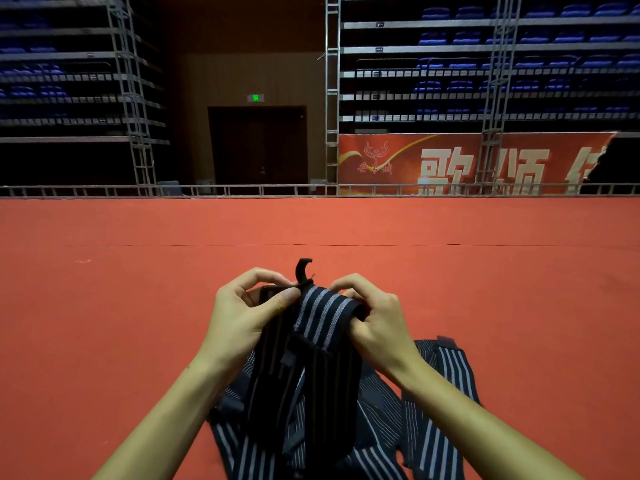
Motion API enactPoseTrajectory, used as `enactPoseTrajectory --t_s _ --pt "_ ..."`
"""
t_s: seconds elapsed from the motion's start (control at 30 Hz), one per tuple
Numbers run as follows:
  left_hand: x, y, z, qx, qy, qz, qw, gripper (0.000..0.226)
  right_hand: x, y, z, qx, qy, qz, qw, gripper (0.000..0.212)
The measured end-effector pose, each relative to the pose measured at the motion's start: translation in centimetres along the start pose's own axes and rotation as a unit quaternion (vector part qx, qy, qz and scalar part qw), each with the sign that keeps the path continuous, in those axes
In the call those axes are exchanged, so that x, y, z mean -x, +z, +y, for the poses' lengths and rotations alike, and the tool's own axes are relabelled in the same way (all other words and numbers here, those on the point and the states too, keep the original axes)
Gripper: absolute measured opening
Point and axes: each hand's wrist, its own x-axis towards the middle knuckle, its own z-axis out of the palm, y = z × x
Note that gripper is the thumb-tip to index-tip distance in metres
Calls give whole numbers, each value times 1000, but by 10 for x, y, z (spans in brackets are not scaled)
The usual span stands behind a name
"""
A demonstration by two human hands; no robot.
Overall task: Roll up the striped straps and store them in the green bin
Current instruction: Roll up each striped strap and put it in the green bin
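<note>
Woven elastic, dark navy with pale grey stripes, fills the bottom centre of the frame: a loose heap of striped straps point(433, 420) lies crumpled on the red carpeted floor point(104, 323) between my forearms, and I judge it light, limp and springy, prone to unrolling the moment tension drops. One striped strap point(323, 311) is lifted out of that heap to mid-frame, its tail hanging down into the pile. I would take it at the end, across its full width, so the roll starts square and tight.

My left hand point(242, 310) pinches the strap's upper edge, thumb pressed flat on the fabric near the stripes, fingers curled behind. My right hand point(375, 317) grips the opposite side, fingers wrapped over the folded top edge and knuckles toward me. Both wrists are raised, and the strap's top is stretched between them. A small black loop tab point(303, 270) sticks up from the strap just above the hands.

Beyond the hands the red floor runs to a metal rail point(242, 190) across mid-frame; above it stand a dark doorway point(258, 143), a red banner with pale characters point(450, 164) at right, and tiers of blue seats point(519, 39) along the top. I see no green bin anywhere.
</note>
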Motion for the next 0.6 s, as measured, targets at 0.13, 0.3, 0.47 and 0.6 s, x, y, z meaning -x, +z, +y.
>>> enactPoseTrajectory --t_s 0.13,0.3,0.47,0.6 --pt "0 3 -3 -43 8 -18 999 23 2 2 1 -14 -15 -9 1000 30" --pt "2 7 -3 -24 -6 -8 1000 35 4 -1 -6 -98 -9 -62 993 26" --pt "2 -2 1 -11 -4 29 1000 38 12 -22 -5 -75 -29 -97 992 58" --pt "0 -5 1 -9 -16 27 999 38 10 -31 -4 32 -153 -84 984 60"
